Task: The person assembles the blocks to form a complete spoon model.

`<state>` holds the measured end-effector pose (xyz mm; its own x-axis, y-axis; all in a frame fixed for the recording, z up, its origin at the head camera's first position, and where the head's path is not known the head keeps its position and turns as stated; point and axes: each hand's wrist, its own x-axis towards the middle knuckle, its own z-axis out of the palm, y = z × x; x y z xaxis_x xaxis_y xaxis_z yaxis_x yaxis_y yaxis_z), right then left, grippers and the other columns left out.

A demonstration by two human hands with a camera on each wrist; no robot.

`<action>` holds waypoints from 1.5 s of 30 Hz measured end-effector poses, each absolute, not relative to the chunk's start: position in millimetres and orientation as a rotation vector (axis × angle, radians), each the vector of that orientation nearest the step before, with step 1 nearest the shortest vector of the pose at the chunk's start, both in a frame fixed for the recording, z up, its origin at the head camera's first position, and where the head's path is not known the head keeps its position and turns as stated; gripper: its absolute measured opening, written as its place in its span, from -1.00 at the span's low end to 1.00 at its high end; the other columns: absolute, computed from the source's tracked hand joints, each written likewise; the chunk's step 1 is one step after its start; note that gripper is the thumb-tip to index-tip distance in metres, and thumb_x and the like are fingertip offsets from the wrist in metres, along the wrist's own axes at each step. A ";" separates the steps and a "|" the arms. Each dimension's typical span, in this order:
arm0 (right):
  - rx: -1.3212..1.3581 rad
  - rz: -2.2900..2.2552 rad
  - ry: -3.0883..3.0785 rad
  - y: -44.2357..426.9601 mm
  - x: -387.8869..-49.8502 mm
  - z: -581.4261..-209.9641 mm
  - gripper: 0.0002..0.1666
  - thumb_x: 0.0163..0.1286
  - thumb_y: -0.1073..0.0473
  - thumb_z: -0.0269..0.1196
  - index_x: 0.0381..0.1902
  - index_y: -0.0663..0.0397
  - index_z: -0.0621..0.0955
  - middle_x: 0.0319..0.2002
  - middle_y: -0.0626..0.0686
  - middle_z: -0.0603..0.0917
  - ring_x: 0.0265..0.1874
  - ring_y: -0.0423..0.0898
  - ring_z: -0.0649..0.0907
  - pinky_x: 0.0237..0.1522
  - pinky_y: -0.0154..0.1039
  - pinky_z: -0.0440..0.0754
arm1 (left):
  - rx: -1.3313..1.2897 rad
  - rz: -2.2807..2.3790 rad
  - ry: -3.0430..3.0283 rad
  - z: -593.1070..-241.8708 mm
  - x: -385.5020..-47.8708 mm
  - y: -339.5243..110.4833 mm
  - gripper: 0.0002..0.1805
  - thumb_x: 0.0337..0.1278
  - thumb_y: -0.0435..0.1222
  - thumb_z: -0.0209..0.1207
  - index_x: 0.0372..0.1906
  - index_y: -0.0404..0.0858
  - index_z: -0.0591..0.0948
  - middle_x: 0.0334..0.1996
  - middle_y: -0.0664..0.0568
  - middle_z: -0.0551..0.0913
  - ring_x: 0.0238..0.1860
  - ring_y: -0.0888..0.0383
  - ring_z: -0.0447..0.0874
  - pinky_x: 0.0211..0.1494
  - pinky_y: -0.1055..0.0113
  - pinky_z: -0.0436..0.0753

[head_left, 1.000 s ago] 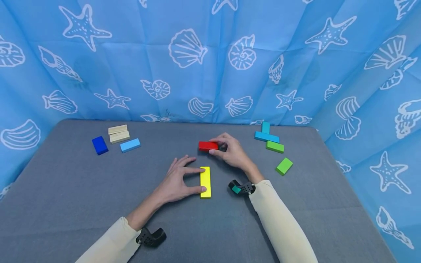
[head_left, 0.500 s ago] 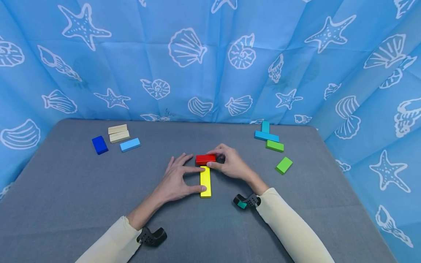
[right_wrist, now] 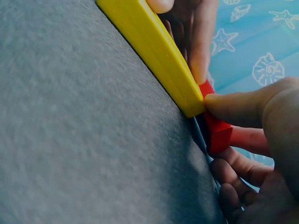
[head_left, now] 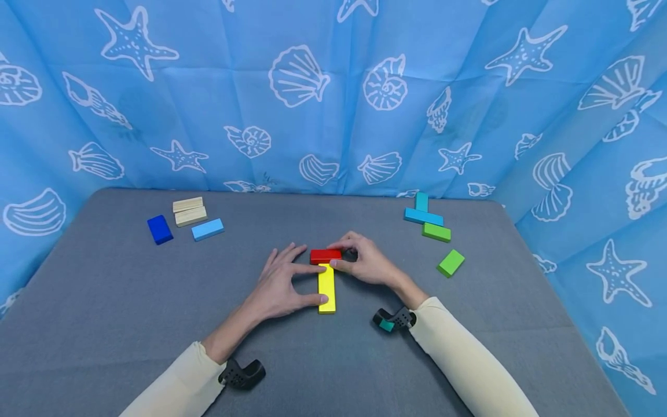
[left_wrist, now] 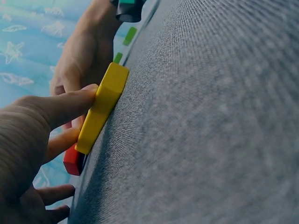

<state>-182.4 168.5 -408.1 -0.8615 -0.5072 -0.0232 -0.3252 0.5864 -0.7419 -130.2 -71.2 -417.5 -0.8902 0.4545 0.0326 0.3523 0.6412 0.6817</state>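
Note:
A yellow block (head_left: 326,289) lies lengthwise away from the person. The left hand (head_left: 278,289) rests thumb and index finger on it near its two ends, the other fingers spread; the left wrist view shows both fingertips on the yellow block (left_wrist: 103,109). Crosswise at its far end is a red block (head_left: 325,256), forming a T with it. The right hand (head_left: 367,260) pinches the red block's right part between thumb and fingers. In the right wrist view, the thumb lies against the red block (right_wrist: 219,135) beside the yellow block's end (right_wrist: 187,100).
At the back left lie a dark blue block (head_left: 160,229), a light blue block (head_left: 208,229) and pale wooden blocks (head_left: 190,216). Teal-blue blocks (head_left: 424,217) and two green blocks (head_left: 450,263) lie at the back right. A patterned blue curtain (head_left: 333,116) hangs behind the grey table (head_left: 104,324).
The right hand has brought the red block toward the person, up to the yellow block's far end, and now stays there almost still. The left hand and yellow block have hardly moved.

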 end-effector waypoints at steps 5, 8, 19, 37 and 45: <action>-0.734 -1.104 2.571 172.9 -182.8 -407.4 -0.55 0.38 0.15 0.35 0.22 0.06 0.67 -0.03 -0.02 0.56 -0.04 -0.02 0.51 0.02 -0.06 0.48 | 0.671 1.080 2.715 -416.6 -130.2 -70.5 -0.35 -0.02 0.17 0.45 0.20 0.02 0.71 0.51 -0.20 0.27 0.58 -0.25 -0.05 0.52 -0.32 -0.25; -0.751 -1.092 2.576 173.1 -181.5 -407.2 -0.55 0.40 0.16 0.33 0.23 0.06 0.66 -0.03 -0.02 0.56 -0.01 -0.02 0.50 0.05 -0.03 0.47 | 0.669 1.077 2.717 -416.9 -130.1 -70.2 -0.35 -0.02 0.16 0.46 0.20 0.02 0.71 0.51 -0.19 0.27 0.58 -0.25 -0.05 0.52 -0.32 -0.25; -0.738 -1.112 2.622 172.4 -174.9 -413.0 -0.55 0.43 0.13 0.32 0.25 0.06 0.65 -0.02 -0.04 0.53 0.03 -0.01 0.48 0.09 0.00 0.45 | 0.709 1.112 2.735 -420.2 -128.8 -68.0 -0.32 -0.02 0.12 0.48 0.26 0.00 0.67 0.52 -0.12 0.28 0.57 -0.29 -0.04 0.48 -0.41 -0.26; -0.785 -1.293 2.630 184.7 -174.7 -404.5 -0.49 0.41 0.22 0.32 0.30 0.16 0.58 0.07 0.13 0.58 0.08 0.06 0.56 0.14 0.07 0.53 | 0.778 1.061 2.729 -421.9 -130.2 -69.3 -0.39 0.06 0.09 0.43 0.24 0.01 0.68 0.49 0.02 0.36 0.55 -0.36 -0.06 0.41 -0.50 -0.27; -0.764 -1.306 2.785 221.4 -160.3 -395.5 -0.47 0.39 0.26 0.36 0.30 0.19 0.57 0.09 0.21 0.58 0.08 0.15 0.56 0.11 0.17 0.51 | 0.758 1.056 2.731 -422.0 -129.1 -69.4 -0.39 0.04 0.08 0.45 0.22 -0.01 0.69 0.50 0.03 0.34 0.56 -0.33 -0.06 0.43 -0.47 -0.29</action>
